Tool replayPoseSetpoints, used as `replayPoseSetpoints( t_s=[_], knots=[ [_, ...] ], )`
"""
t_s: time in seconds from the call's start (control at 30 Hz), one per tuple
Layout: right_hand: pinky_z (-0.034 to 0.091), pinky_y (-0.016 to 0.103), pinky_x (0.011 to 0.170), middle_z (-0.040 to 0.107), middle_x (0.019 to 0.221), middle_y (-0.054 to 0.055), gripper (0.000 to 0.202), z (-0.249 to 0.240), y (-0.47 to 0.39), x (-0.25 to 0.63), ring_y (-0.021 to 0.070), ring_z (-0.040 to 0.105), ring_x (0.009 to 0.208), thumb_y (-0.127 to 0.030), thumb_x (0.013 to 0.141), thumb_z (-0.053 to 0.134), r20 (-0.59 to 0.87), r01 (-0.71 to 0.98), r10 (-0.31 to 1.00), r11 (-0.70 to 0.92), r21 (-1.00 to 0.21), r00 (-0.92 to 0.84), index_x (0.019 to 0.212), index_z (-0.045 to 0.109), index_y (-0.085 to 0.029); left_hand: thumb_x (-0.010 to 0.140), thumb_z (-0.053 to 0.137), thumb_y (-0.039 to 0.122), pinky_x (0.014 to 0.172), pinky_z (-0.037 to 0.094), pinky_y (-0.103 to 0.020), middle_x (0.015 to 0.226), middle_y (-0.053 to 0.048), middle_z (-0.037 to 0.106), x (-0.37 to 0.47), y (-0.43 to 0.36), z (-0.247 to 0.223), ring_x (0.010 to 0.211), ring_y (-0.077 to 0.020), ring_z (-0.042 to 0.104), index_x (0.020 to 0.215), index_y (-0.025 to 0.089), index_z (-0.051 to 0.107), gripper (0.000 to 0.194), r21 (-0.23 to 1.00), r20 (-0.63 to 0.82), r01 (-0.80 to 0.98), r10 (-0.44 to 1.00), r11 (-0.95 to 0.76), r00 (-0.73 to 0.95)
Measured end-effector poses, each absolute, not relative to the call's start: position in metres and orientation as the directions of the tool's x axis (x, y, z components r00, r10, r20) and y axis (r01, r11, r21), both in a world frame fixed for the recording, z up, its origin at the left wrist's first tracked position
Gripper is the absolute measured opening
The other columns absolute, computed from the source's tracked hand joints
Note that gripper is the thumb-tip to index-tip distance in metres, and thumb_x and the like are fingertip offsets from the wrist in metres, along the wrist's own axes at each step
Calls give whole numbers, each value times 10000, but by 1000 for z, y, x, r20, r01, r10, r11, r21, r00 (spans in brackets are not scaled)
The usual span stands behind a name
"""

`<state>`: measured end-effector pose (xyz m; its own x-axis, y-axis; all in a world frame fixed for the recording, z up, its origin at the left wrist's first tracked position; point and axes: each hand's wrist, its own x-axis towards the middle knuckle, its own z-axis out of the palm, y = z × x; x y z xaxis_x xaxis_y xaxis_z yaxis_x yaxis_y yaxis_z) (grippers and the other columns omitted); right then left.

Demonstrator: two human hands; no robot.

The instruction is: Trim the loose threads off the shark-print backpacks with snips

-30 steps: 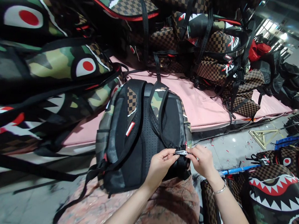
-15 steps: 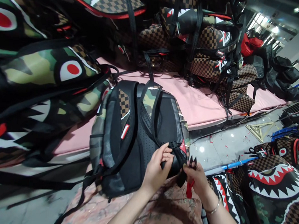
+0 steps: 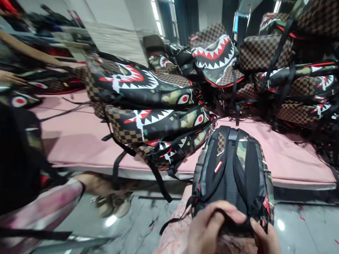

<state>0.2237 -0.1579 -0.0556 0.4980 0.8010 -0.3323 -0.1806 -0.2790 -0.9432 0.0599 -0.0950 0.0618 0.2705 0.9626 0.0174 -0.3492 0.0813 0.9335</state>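
Observation:
A black backpack with camouflage and checkered patches lies on my lap, its back panel and shoulder straps facing up. At its lower edge my left hand pinches a black strap, fingers curled. My right hand is closed at the lower right corner, around small dark snips with a red part hanging below. The thumb of my right hand touches the black webbing. A red tag shows on the backpack's right side.
A pink-covered table runs across the view. Stacked shark-mouth backpacks stand at its middle, more bags at the right. At the left, another person's arm reaches over bags; a black backpack is near. Straps hang over the table edge.
The view has swung left, showing another person. My left hand, earlier loosely curled over the backpack, now grips a strap at its lower edge. My right hand still holds the snips.

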Motion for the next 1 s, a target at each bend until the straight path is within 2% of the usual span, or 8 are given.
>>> replayPoseSetpoints(
  t_s=[0.07,0.13,0.3,0.4,0.47,0.53,0.77,1.0],
  knots=[
    [256,228,373,369,434,-49,394,-61,-157,220,99,327,396,-509,593,681,-300,-96,812,-293,-951,500,499,458,-198,712,593,518,651,493,-329,654,-69,677,44,-81,69,652,-215,630,826,164,673,380,904,-144,-401,989,150,46],
    [305,233,428,423,475,-29,381,-63,-159,218,115,381,454,-510,602,671,-273,-5,848,-304,-953,455,496,490,-192,679,646,481,577,475,-284,647,-48,656,35,-68,70,578,-169,601,853,146,652,378,871,-247,-440,969,220,-5],
    [341,233,494,492,521,-14,276,-47,-175,226,132,435,516,-419,661,652,-217,176,948,-260,-949,232,528,567,-191,622,724,338,485,407,-211,645,-27,633,34,-56,59,498,-101,531,872,136,633,334,830,-318,-384,909,404,270],
    [418,248,586,609,710,28,159,-17,-179,230,173,546,656,-363,745,587,-80,216,971,-130,-968,224,786,652,-225,650,698,341,460,386,-203,635,-35,646,41,-63,50,447,-89,516,838,128,631,292,857,-315,-298,885,420,343],
    [452,272,704,636,921,56,242,4,-173,229,201,583,828,-312,780,556,56,300,968,-21,-954,246,1005,620,-251,660,684,359,430,374,-205,611,-34,646,46,-69,44,392,-81,492,806,122,633,283,874,-324,-242,876,422,356],
    [454,281,763,619,1020,60,321,20,-161,226,205,576,911,-270,791,550,156,403,967,63,-913,201,1111,568,-260,653,682,377,395,362,-209,589,-24,641,50,-73,41,350,-80,471,799,128,632,293,872,-351,-207,862,443,366],
    [445,258,678,630,856,30,179,31,-126,208,158,569,778,-227,827,515,274,558,954,164,-813,120,980,607,-226,684,623,453,363,344,-202,367,-11,532,55,-80,39,318,-112,466,623,139,604,320,925,-336,-25,846,379,414],
    [432,252,631,636,758,19,136,25,-124,212,144,575,697,-220,828,515,331,559,935,207,-803,128,886,637,-206,647,658,452,365,362,-205,461,-12,584,59,-80,38,345,-117,496,687,141,618,316,916,-349,-42,844,399,407]
  ],
)
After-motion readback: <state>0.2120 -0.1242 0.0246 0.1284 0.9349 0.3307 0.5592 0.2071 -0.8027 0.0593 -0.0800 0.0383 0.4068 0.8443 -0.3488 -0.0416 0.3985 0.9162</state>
